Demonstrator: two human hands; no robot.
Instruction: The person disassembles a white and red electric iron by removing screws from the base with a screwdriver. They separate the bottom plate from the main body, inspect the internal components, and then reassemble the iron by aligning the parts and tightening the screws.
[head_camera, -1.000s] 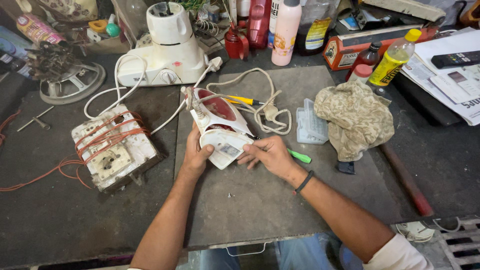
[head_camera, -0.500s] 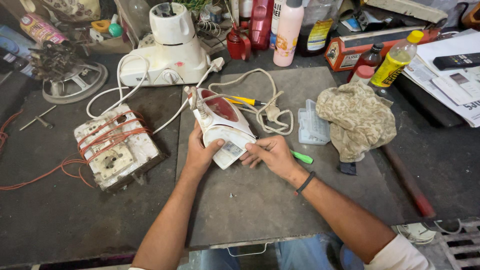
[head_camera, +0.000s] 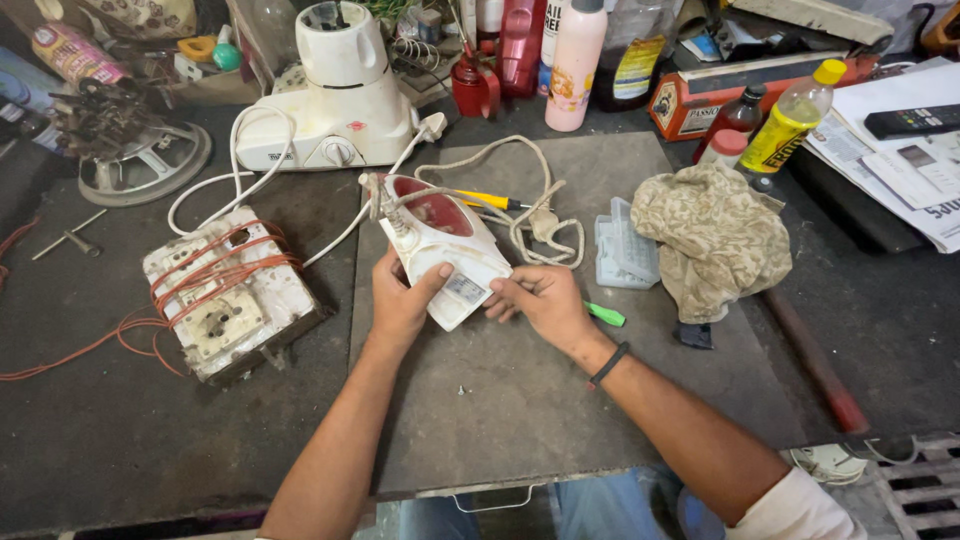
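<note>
Hands have closed in on the white and red clothes iron (head_camera: 440, 250) over the last second: the left hand (head_camera: 398, 298) was cupping its near end alone while the right hand (head_camera: 540, 298) lay beside it over a green-handled tool (head_camera: 604, 314); now the right fingers press against the iron's rear plate, the tool left lying on the mat just behind the wrist. That puts both hands to the same part of the iron, which lies tilted on the grey mat (head_camera: 520, 400) in the middle of the bench (head_camera: 120, 440), its braided cord (head_camera: 530, 205) looped behind it. The left grip is wrapped around the iron's near left side, thumb on top; the right grip is half-curled, fingertips touching the iron, holding nothing else. By count: one iron, one white mixer base (head_camera: 335, 110) at the back, one old switch box bound with orange wire (head_camera: 230, 295) to the left, one crumpled cloth (head_camera: 712, 240) to the right, one clear plastic tray (head_camera: 622, 245) beside it, one yellow-handled screwdriver (head_camera: 488, 200) behind the iron, one yellow-capped bottle (head_camera: 795, 118), and one small loose screw (head_camera: 460, 390) on the mat.
</note>
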